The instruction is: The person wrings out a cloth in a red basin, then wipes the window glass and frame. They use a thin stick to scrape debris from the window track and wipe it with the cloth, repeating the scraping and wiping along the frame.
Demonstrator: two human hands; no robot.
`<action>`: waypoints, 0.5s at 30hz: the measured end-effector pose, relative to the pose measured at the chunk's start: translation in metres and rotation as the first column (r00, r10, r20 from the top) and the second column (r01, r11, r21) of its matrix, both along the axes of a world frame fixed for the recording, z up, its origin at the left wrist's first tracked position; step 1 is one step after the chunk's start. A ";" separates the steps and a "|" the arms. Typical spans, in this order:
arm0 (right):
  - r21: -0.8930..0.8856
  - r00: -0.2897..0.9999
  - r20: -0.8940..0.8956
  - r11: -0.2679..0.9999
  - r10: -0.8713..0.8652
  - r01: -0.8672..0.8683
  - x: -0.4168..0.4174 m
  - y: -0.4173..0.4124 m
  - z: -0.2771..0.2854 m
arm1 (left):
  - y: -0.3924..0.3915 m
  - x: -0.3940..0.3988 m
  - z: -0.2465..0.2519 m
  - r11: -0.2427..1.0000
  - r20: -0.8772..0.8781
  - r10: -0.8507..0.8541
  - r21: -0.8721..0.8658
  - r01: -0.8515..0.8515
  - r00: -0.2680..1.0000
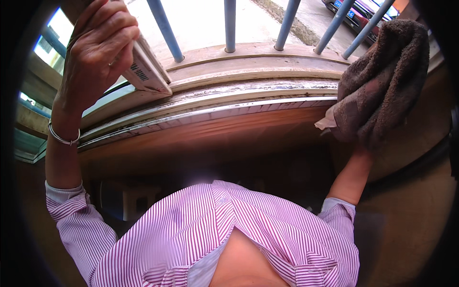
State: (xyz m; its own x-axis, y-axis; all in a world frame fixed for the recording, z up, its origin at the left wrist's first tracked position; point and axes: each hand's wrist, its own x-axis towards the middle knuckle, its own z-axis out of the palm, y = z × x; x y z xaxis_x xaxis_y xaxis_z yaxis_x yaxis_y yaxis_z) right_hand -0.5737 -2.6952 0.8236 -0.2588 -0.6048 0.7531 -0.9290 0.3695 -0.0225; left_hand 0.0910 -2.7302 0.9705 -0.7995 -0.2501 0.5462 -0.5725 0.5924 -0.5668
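Observation:
At the upper left, my left hand is closed around the edge of a sliding window sash, whose light frame bears writing. A dark brown terry cloth hangs over my right hand at the right, and its folds hide most of the fingers. The cloth is at the right end of the window's sill track, a set of pale, worn rails with dirt in the grooves. Whether the cloth touches the rails I cannot tell.
Blue metal bars stand upright in an outer ledge beyond the track. Outside, a parked car is at the upper right. Below the rails runs a brown wooden surface. A light stool-like object is in shadow at the lower left.

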 end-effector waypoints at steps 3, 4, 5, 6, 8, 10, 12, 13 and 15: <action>0.011 0.998 0.030 0.998 0.063 -0.063 -0.004 -0.008 0.010 | 0.000 0.033 -0.008 0.998 -0.026 0.010 -0.054 -0.011 1.000; 0.016 0.996 0.039 0.996 0.084 -0.085 -0.006 -0.010 0.012 | 0.003 0.044 -0.014 0.999 -0.053 0.037 -0.038 -0.039 0.998; 0.031 0.993 0.051 0.993 0.109 -0.111 -0.010 -0.015 0.017 | -0.004 0.050 -0.014 0.999 -0.065 0.050 -0.005 -0.051 0.997; 0.041 0.990 0.056 0.990 0.132 -0.134 -0.014 -0.018 0.021 | -0.005 0.058 -0.017 0.998 -0.084 0.070 0.004 -0.070 0.994; 0.047 0.979 0.092 0.981 0.184 -0.189 -0.020 -0.026 0.027 | 0.001 0.070 -0.018 0.989 -0.102 0.143 -0.017 -0.146 0.984; 0.056 0.962 0.122 0.966 0.245 -0.253 -0.027 -0.035 0.033 | 0.004 0.078 -0.017 0.985 -0.101 0.175 0.017 -0.174 0.979; 0.067 0.939 0.158 0.946 0.304 -0.318 -0.034 -0.047 0.037 | 0.009 0.082 -0.016 0.975 -0.102 0.221 -0.007 -0.223 0.970; 0.068 0.926 0.175 0.934 0.335 -0.351 -0.037 -0.051 0.039 | 0.012 0.084 -0.016 0.970 -0.100 0.241 -0.014 -0.244 0.965; 0.068 0.898 0.201 0.908 0.392 -0.412 -0.044 -0.063 0.043 | 0.018 0.084 -0.016 0.957 -0.130 0.280 -0.034 -0.287 0.951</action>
State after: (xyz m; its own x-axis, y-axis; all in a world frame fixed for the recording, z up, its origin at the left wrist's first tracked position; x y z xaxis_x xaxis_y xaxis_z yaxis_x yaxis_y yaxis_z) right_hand -0.6175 -2.7579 0.8666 -0.1005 -0.7594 0.6428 -0.9826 -0.0256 -0.1839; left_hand 0.1752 -2.7127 0.9541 -0.6258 -0.4255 0.6537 -0.7796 0.3670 -0.5074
